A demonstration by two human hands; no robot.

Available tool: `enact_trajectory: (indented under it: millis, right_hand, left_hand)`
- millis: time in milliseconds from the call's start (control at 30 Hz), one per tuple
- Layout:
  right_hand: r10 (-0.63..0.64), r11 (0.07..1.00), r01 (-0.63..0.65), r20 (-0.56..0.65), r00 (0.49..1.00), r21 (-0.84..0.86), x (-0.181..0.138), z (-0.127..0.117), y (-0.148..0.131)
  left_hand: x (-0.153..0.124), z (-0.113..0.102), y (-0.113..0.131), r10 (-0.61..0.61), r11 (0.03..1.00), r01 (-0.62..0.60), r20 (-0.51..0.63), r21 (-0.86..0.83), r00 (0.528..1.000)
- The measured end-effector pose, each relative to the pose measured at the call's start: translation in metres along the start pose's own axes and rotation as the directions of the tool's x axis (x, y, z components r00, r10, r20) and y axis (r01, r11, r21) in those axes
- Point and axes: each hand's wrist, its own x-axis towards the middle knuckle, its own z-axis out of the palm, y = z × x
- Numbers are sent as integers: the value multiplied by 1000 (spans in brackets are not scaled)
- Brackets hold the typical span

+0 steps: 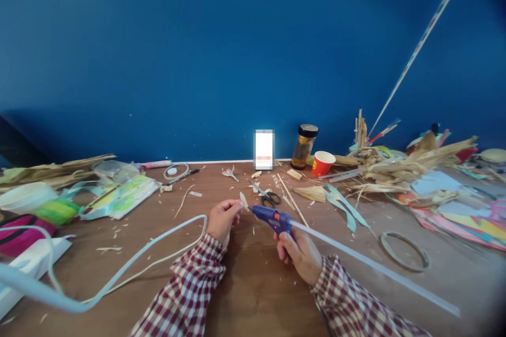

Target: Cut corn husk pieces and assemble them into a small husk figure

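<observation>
My right hand (pixel 298 253) is wrapped round the handle of a blue hot glue gun (pixel 269 217), its nozzle pointing left. A long translucent glue stick (pixel 375 260) juts from the back of the gun toward the lower right. Between thumb and fingertips, my left hand (pixel 223 219) pinches a small pale petal-like piece (pixel 244 200). The nozzle tip is close to the piece; whether they touch I cannot tell. Just beyond the gun lie black-handled scissors (pixel 271 199) among pale scraps.
A dark-lidded jar (pixel 304 147) and a red paper cup (pixel 323 164) stand near the blue wall. Dried husks (pixel 427 160) and coloured paper (pixel 466 221) pile up at right. A pale cable (pixel 150 247) loops across the left; a tape ring (pixel 404 251) lies right.
</observation>
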Motion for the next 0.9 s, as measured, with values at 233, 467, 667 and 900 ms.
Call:
enact_trajectory:
  millis: [233,467,667,900]
  right_hand:
    - [-20,1000,20,12,1000,1,1,0,0]
    - [-16,1000,16,13,1000,2,0,0,0]
    - [-18,1000,18,18,1000,1,0,1,2]
    - [-80,996,79,-12,997,-44,-1,-2,-1]
  left_hand:
    - [1,0,-3,8,999,-8,14,35,1000]
    - [2,0,-3,13,999,-13,-3,36,1000]
    - [1,1,-3,14,998,-15,8,65,1000]
    - [3,0,-2,5,1000,-5,-44,-1,999]
